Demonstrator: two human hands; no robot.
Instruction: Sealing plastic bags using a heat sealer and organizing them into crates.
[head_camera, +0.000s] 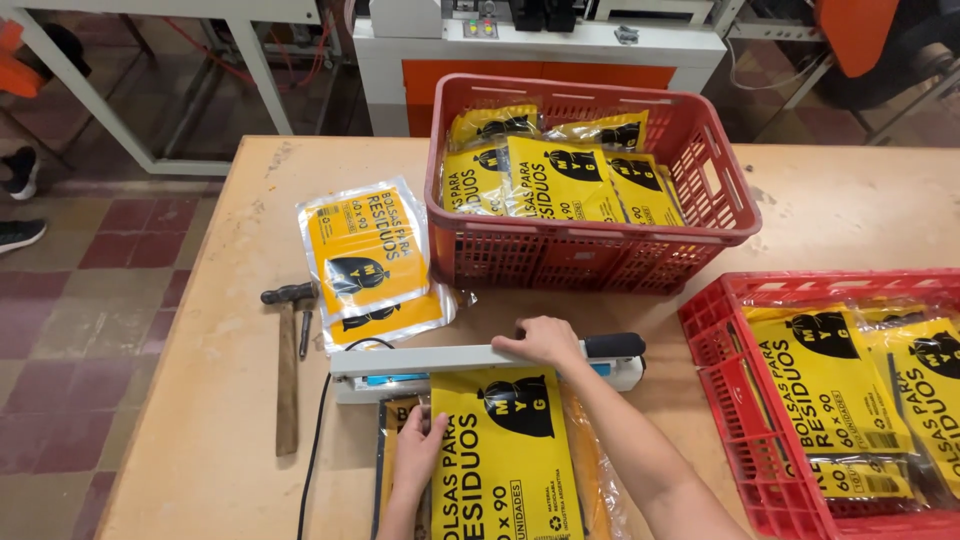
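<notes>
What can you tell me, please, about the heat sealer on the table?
The heat sealer is a long, pale bar-type unit lying crosswise on the wooden table, with a black handle at its right end and a black cord leaving its left end. Its arm is down on a yellow packet, pressed by the right hand.

A pale wooden worktable carries a hammer at nine o'clock, a loose stack of yellow packets at ten, a red crate at twelve, a second red crate at three, and a bar sealer at centre.
</notes>
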